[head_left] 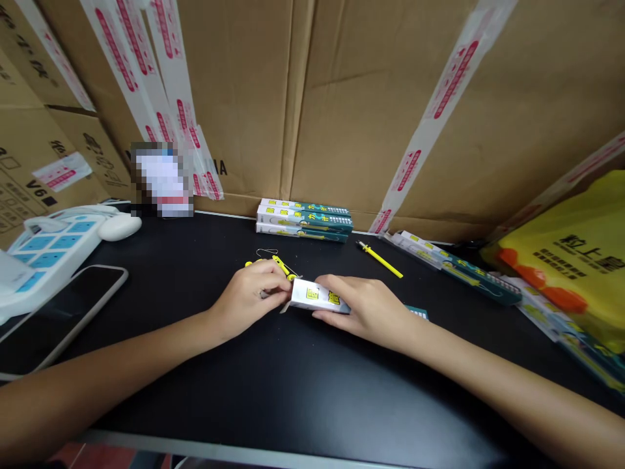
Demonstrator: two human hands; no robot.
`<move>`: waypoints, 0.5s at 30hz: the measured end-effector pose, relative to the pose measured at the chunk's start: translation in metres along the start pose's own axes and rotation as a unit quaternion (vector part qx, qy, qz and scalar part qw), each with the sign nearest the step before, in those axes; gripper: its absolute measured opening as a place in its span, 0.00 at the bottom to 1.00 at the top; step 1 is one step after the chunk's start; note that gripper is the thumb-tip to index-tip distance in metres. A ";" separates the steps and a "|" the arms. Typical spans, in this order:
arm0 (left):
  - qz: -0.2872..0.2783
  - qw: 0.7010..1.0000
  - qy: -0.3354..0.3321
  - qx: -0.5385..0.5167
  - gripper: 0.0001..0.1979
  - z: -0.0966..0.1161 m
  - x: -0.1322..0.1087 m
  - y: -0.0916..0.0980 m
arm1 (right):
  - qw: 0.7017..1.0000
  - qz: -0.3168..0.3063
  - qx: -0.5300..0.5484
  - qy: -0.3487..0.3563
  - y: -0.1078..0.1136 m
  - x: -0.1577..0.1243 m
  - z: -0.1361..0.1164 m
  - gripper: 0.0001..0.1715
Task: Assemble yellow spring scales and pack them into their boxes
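My right hand (364,306) is wrapped over a slim white and teal carton (312,294) with yellow characters, held low above the black table. At the carton's left end, a small flap (284,307) sticks out. My left hand (254,290) is closed at that end, its fingertips pinched against the opening; what they grip, if anything, is hidden. Just behind my left fingers lie yellow plastic pieces (280,266) with a thin wire hook (267,251), partly covered by the hand.
Similar cartons are stacked (303,221) at the back, and more cartons (454,267) lie to the right. A yellow rod (383,259) rests behind my right hand. A yellow bag (571,260) stands far right. At left are a phone (63,319) and a power strip (58,244). Cardboard (342,98) walls the back.
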State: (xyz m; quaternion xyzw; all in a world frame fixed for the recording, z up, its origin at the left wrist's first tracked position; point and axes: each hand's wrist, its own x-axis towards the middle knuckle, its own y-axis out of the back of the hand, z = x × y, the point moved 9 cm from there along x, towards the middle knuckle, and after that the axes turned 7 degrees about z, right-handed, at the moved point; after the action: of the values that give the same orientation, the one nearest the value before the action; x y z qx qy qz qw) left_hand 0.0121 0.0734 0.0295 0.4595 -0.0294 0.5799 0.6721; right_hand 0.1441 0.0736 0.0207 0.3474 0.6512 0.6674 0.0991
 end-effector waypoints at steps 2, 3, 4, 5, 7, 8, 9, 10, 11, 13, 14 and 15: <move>0.005 0.999 -0.030 0.025 0.08 0.007 -0.002 -0.001 | 1.000 0.000 -0.005 0.000 -0.001 -0.001 -0.005 0.17; 0.007 0.998 -0.045 0.038 0.08 0.011 -0.002 0.000 | 1.000 0.001 -0.007 0.000 -0.001 -0.002 -0.007 0.17; 0.010 0.997 -0.060 0.052 0.08 0.014 -0.003 0.001 | 1.000 0.003 -0.008 -0.001 0.000 -0.002 -0.009 0.17; 0.013 0.995 -0.075 0.068 0.08 0.018 -0.003 0.002 | 1.000 0.008 -0.009 -0.005 0.001 -0.003 -0.010 0.16; 0.023 0.989 -0.105 0.106 0.08 0.025 -0.004 0.007 | 1.000 0.022 -0.011 -0.011 0.005 -0.003 -0.011 0.16; 0.034 0.984 -0.117 0.127 0.08 0.028 -0.003 0.010 | 0.999 0.028 -0.013 -0.014 0.007 -0.003 -0.011 0.17; 0.046 0.979 -0.130 0.147 0.07 0.031 -0.003 0.014 | 0.999 0.032 -0.016 -0.018 0.008 -0.003 -0.010 0.17; 0.056 0.975 -0.143 0.163 0.07 0.033 -0.003 0.017 | 0.999 0.034 -0.018 -0.022 0.010 -0.003 -0.009 0.17; 0.059 0.971 -0.158 0.172 0.07 0.035 -0.003 0.018 | 0.999 0.033 -0.020 -0.025 0.010 -0.003 -0.009 0.17; 0.047 0.964 -0.197 0.171 0.06 0.039 -0.003 0.017 | 0.999 0.027 -0.020 -0.030 0.010 -0.003 -0.007 0.17; 0.036 0.963 -0.214 0.162 0.06 0.040 -0.003 0.016 | 0.999 0.024 -0.020 -0.032 0.010 -0.004 -0.006 0.17; 0.025 0.962 -0.226 0.150 0.05 0.041 -0.003 0.016 | 0.999 0.022 -0.020 -0.033 0.010 -0.004 -0.005 0.17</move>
State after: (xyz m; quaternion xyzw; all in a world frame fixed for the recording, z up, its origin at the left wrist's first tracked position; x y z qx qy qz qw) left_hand 0.0187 0.0432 0.0606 0.6736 -0.1045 0.4751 0.5565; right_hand 0.1468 0.0661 0.0291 0.3814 0.6262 0.6705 0.1132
